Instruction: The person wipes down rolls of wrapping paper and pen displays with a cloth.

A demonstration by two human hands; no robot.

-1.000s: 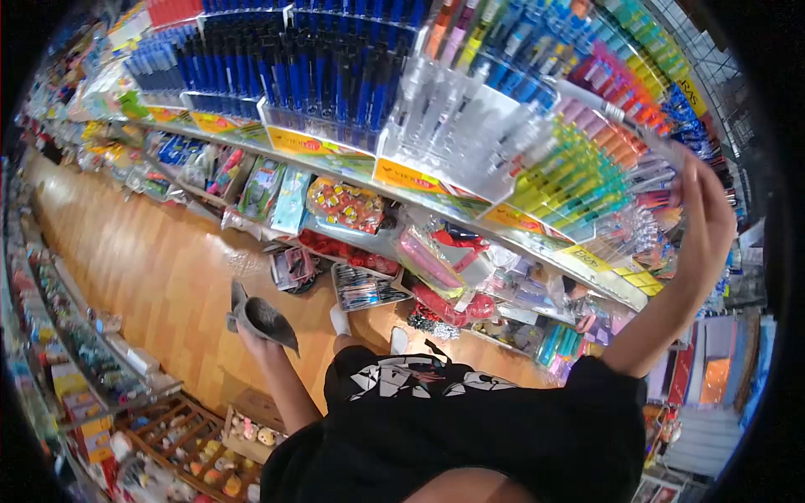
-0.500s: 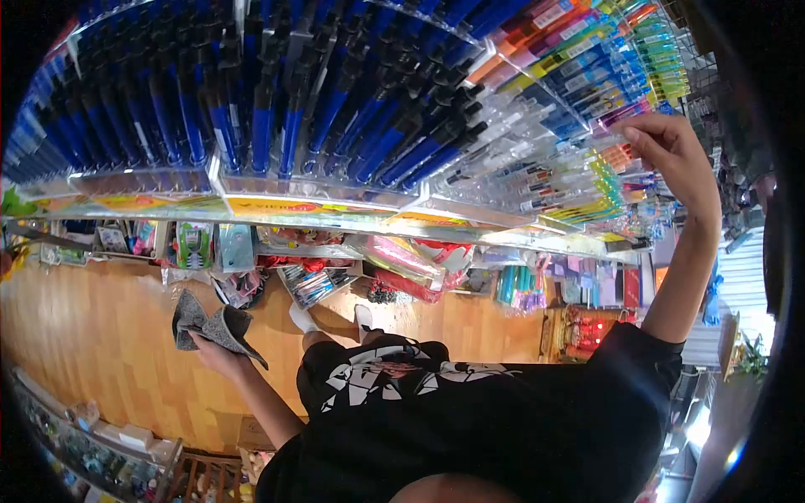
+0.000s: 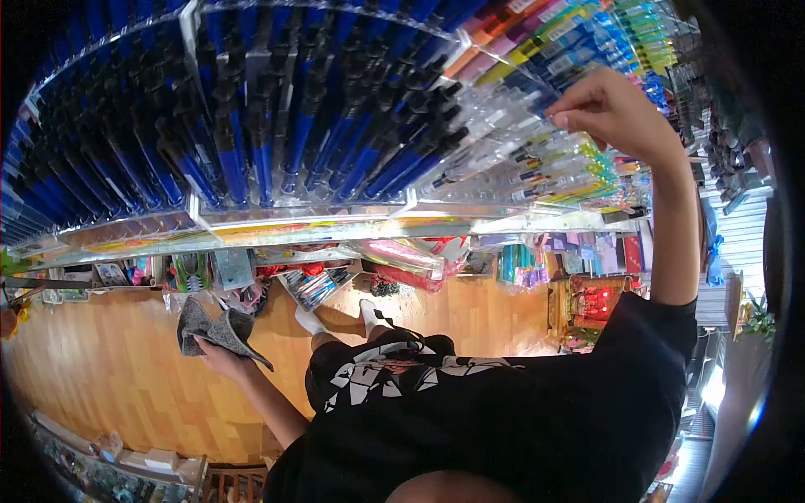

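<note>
My left hand [image 3: 225, 359] is closed around a folded grey cloth [image 3: 220, 329], held low over the floor. At the upper right, my right hand [image 3: 616, 117] reaches over the pen rack with thumb and forefinger pinched together. Its fingertips are at the tops of transparent pens [image 3: 503, 117]; what lies between them, if anything, I cannot make out. Rows of blue pens with black tops [image 3: 310, 126] stand left of that hand in transparent compartments. Beyond the transparent pens are brightly coloured pens [image 3: 562, 38].
A shelf edge [image 3: 352, 230] runs across under the pens. Packaged goods [image 3: 402, 260] and an open box of pens [image 3: 317, 285] are below it. The wooden floor [image 3: 126, 369] lies beneath, with a low display case [image 3: 126, 461] at lower left and a red-lit shrine-like cabinet [image 3: 587, 303] at right.
My right hand has moved left and slightly up, from the coloured pens to the transparent ones. The left hand still holds the cloth, little moved. The view has shifted slightly.
</note>
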